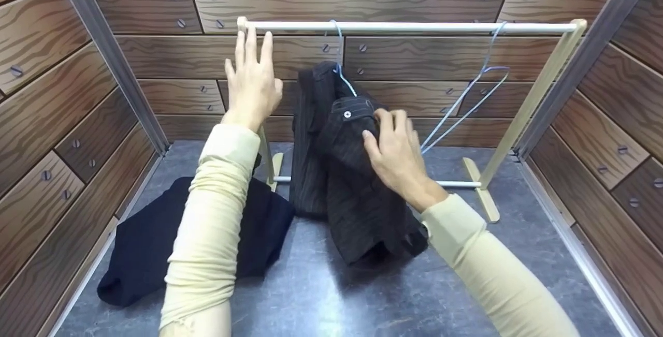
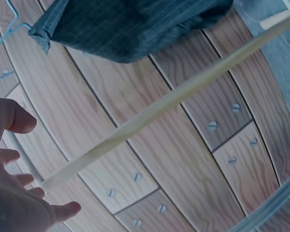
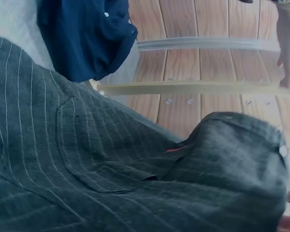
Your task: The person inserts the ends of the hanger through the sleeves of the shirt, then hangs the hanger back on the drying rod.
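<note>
Risk of dragging the striped trousers (image 1: 342,171) off the hanger (image 1: 339,52) on the rack (image 1: 409,27), right hand (image 1: 396,153) fingers curled into the waistband, left hand (image 1: 252,86) flat and open at the rack's left end, gripping nothing.

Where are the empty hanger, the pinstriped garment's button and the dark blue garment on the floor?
empty hanger (image 1: 469,100), head view, on its sloping wire arms.
button (image 1: 347,114), head view, on its white face.
dark blue garment (image 1: 142,241), head view, mid-fabric left of the sleeve.
</note>
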Demonstrator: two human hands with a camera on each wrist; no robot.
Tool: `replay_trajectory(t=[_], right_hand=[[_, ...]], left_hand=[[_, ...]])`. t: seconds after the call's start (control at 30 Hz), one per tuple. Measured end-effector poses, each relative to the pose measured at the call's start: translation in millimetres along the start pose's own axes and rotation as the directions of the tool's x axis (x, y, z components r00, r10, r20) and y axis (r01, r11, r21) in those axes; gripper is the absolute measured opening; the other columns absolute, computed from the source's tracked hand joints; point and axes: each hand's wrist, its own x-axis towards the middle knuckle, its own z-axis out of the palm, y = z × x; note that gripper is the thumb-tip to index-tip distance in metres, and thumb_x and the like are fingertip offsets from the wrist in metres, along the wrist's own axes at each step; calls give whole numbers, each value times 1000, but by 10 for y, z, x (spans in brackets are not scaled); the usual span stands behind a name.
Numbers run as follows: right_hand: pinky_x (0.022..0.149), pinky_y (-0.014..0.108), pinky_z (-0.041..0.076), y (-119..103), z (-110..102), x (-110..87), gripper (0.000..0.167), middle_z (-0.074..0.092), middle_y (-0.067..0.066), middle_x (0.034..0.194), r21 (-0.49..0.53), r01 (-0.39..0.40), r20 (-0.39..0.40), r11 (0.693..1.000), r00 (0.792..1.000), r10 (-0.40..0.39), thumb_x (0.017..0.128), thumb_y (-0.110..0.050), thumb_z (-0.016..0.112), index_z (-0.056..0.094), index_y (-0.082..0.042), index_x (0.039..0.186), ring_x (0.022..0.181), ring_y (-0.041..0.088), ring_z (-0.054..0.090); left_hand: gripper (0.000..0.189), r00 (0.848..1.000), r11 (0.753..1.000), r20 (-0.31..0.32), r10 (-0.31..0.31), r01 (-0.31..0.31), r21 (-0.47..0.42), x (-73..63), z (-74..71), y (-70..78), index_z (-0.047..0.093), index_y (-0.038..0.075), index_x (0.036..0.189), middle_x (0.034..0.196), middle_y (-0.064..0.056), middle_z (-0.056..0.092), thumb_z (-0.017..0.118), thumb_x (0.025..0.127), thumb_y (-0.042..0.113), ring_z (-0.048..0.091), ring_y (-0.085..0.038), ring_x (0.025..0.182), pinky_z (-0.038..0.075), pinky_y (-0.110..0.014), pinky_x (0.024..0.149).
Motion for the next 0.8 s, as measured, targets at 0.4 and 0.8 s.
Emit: replay_trajectory(t=[0.4,0.8], right_hand=[[88,45,42,-242,9,-376,31,53,14,121,-73,403,-87,912,909,-409,95,-22,54,59,-6,121,107,32,52],[84,39,49,-419,551,-880,23,57,7,112,40,417,98,908,903,-418,98,-25,54,64,-9,112,96,24,58]], left_hand=[[67,967,968,-217,135,-176,-181,-831,505,-535,44,6,146,152,-24,38,62,82,-1,34,-45,141,35,-60,112],[46,989,929,1,-147,138,-343,-1941,1119,-1185,61,5,129,129,-20,59,61,83,1,55,-44,117,46,-55,97]])
